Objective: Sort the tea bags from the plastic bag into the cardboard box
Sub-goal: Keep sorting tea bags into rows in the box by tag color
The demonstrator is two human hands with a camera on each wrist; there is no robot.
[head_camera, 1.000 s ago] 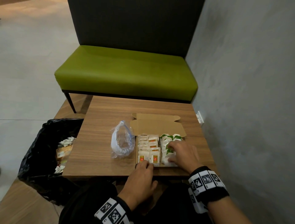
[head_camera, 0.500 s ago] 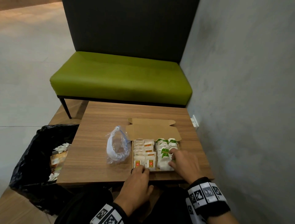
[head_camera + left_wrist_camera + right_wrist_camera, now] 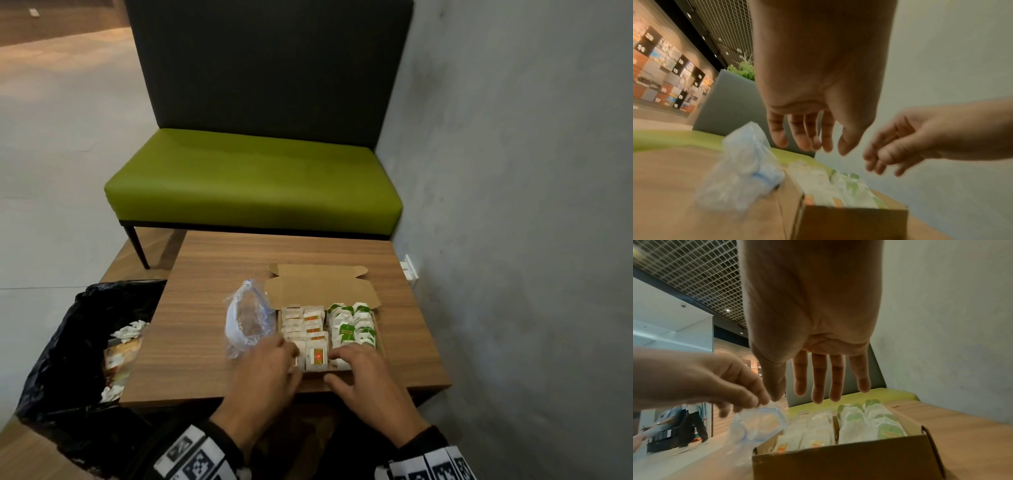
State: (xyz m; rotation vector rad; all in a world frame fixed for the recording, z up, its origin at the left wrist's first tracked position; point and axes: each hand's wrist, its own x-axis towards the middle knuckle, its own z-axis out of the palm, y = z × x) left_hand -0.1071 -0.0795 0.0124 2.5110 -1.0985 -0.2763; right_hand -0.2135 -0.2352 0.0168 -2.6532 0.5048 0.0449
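Observation:
An open cardboard box (image 3: 379, 337) sits on the wooden table (image 3: 219, 274), its lid (image 3: 322, 289) folded back. Orange-labelled tea bags (image 3: 310, 329) fill its left half and green-labelled tea bags (image 3: 352, 325) its right half. A crumpled clear plastic bag (image 3: 246, 318) lies against the box's left side. My left hand (image 3: 281, 349) hovers over the box's near left corner, fingers relaxed, close to the bag's edge (image 3: 760, 423); I cannot tell if they touch. My right hand (image 3: 342, 359) hangs over the near right part of the box (image 3: 838, 459) with straight fingers (image 3: 819, 386), holding nothing.
A black bin bag (image 3: 54, 359) holding wrappers stands left of the table. A green bench (image 3: 253, 178) is behind the table. A grey wall (image 3: 513, 240) with a white socket (image 3: 409, 267) runs along the right side.
My left hand moved from the box's near edge up and left toward the plastic bag. My right hand drew back from the green tea bags to the near edge.

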